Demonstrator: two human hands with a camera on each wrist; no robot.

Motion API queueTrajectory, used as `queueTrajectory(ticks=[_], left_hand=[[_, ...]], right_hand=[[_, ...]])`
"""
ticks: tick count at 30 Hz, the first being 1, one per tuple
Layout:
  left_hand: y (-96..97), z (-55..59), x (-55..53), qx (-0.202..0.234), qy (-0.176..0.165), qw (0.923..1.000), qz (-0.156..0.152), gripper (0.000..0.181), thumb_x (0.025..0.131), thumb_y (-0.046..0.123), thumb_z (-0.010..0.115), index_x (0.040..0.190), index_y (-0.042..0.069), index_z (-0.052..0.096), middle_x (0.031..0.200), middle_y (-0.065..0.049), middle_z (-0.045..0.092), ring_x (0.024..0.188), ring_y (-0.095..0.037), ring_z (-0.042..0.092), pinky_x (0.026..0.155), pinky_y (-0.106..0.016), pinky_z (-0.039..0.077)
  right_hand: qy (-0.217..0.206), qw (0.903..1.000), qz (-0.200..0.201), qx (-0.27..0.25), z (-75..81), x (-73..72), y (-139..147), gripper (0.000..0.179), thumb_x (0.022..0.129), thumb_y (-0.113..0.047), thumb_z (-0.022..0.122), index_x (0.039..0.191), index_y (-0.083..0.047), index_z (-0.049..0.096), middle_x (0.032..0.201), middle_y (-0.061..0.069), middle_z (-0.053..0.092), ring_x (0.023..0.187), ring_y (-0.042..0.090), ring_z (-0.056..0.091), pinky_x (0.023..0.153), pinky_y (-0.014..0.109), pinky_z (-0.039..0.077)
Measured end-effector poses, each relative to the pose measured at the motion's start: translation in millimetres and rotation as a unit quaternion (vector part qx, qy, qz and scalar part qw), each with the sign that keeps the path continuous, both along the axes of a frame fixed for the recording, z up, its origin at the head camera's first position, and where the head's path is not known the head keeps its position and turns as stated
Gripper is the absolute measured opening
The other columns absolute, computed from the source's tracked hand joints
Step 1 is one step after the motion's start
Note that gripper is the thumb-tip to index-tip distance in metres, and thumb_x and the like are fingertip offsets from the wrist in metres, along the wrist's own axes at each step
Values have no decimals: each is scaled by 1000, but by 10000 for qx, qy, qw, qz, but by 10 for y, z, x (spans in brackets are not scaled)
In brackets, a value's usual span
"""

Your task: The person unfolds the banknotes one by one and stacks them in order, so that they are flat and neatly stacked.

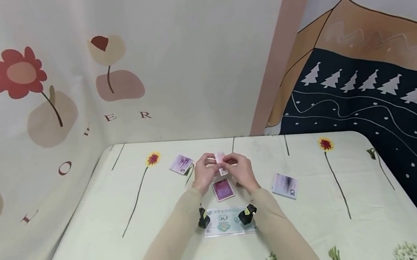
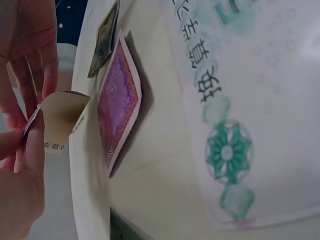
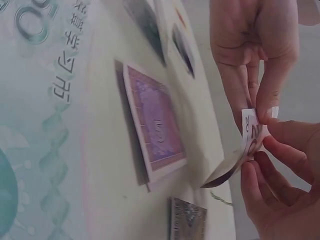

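Above the far part of the table both hands pinch one pinkish play banknote (image 1: 223,171), bent into a curve, with a "20" visible on its strip in the right wrist view. My left hand (image 1: 204,173) grips it from the left, fingers curled and thumb against it. From the other side, my right hand (image 1: 241,172) pinches the same note (image 3: 251,137) with thumb and fingertips. Just nearer than the hands lies a small purple note piece (image 1: 223,189) with a pale border. A brown patterned piece (image 3: 187,220) lies beside it, partly covered by the right wrist in the head view.
A green play 50 note (image 1: 224,223) lies flat between the forearms. To the left is a purple 5 note (image 1: 182,164); on the right, a purple 10 note (image 1: 285,186). A dark green piece (image 2: 122,227) shows at the left wrist view's lower edge. Fabric walls (image 1: 189,52) enclose the table.
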State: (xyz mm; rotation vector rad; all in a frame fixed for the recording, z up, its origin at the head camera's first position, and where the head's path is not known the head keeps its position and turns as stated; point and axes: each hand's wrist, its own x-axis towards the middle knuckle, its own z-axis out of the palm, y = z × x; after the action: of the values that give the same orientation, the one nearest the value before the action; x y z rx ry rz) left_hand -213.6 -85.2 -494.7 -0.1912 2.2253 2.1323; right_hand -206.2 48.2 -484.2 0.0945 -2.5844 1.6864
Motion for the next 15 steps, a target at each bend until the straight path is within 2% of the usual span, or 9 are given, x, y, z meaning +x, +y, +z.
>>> queueTrajectory(ticks=[6,7,13,14,15], left_hand=[[52,98,87,41,346,9984,-450,29,83,-13,63,110,-4,57,92,-13,61,76,-17,66,71,-32,58],[63,160,127,25,387,9978,-532,29,83,-13,63,110,-5,57,92,-15,61,77,-18,67,71,-34,58],[134,251,219,167,422,9967,-667,29,85,-13,62,112,-6,56,94,-14,60,81,-21,67,74,-38,58],[145,216,209,233,424,9967,-655,28,85,-13,61,112,-4,57,93,-13,60,81,-19,67,74,-37,58],[152,227,220,273,437,9964,-673,28,85,-13,60,112,-4,57,94,-13,60,81,-19,67,74,-37,58]], right_hand=[[61,9999,-107,15,90,46,71,13,89,-14,70,93,-2,70,87,9,69,82,21,65,70,33,53],[65,9999,-153,1,104,57,81,13,88,-14,71,92,-2,69,85,9,69,80,21,65,69,32,53],[171,9989,-432,-43,200,154,108,12,86,-13,72,87,-1,68,81,9,70,76,21,67,65,30,54],[204,9987,-471,-44,212,172,112,12,86,-13,72,87,-1,68,81,10,70,76,21,67,66,31,55],[233,9984,-504,-72,224,191,118,12,86,-13,71,87,-1,68,81,10,70,77,22,67,67,32,55]])
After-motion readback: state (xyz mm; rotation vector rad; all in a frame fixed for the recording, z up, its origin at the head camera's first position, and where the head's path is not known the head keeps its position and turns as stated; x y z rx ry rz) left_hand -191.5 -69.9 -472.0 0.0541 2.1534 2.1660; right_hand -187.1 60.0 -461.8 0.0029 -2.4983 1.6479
